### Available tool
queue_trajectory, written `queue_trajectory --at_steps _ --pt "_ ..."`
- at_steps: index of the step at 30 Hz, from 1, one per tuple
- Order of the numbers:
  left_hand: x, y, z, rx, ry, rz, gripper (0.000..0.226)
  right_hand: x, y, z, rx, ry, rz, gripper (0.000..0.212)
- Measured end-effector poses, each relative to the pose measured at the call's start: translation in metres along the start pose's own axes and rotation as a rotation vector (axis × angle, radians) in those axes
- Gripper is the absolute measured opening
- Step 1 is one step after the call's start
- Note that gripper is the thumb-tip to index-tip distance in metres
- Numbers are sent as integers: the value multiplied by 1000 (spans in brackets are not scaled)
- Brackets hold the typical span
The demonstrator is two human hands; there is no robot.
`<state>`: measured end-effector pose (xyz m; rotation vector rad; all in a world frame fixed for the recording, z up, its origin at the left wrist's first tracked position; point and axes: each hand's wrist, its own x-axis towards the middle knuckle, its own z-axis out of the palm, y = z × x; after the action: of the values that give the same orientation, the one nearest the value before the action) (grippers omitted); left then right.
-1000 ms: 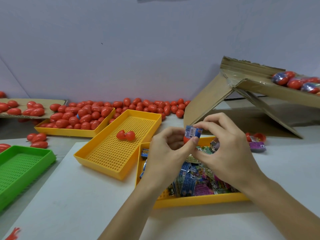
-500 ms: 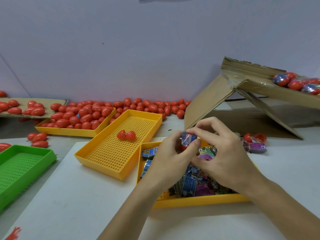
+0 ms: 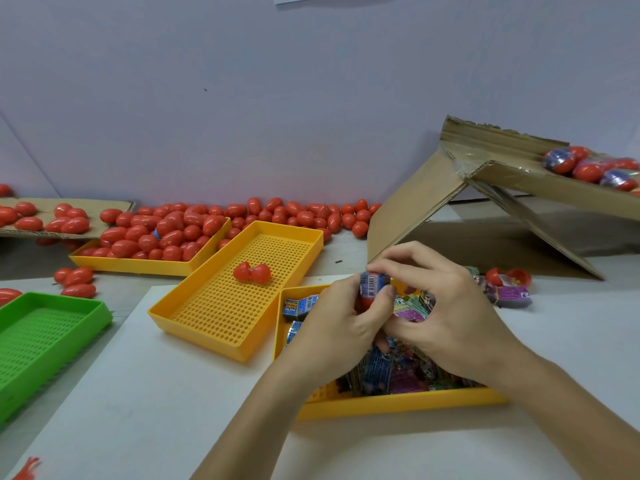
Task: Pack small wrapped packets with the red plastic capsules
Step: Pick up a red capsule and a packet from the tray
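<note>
My left hand [image 3: 337,323] grips a red capsule half [image 3: 365,301] from below, above the yellow tray [image 3: 398,403] that is filled with several small wrapped packets [image 3: 381,370]. A blue packet with a barcode [image 3: 372,284] sticks out of that capsule half. My right hand [image 3: 446,317] pinches the blue packet from the right, thumb and fingertips on it. Most of the capsule half is hidden by my fingers.
An opened red capsule [image 3: 251,272] lies in the perforated yellow tray [image 3: 194,311] at the centre. A further yellow tray [image 3: 138,263] holds several closed red capsules, more line the wall. A green tray [image 3: 52,327] is at left, a cardboard box [image 3: 485,188] at right.
Both hands have sunk lower toward the packet tray, and the blue packet has gone deeper into the red capsule half.
</note>
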<state>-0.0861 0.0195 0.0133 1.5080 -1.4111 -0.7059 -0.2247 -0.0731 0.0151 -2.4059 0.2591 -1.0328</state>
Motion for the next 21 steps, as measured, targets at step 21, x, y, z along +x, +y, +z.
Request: queue_trajectory --at_steps 21 --pt "2 1 12 -196 89 9 21 1 -1 1 77 45 84 42"
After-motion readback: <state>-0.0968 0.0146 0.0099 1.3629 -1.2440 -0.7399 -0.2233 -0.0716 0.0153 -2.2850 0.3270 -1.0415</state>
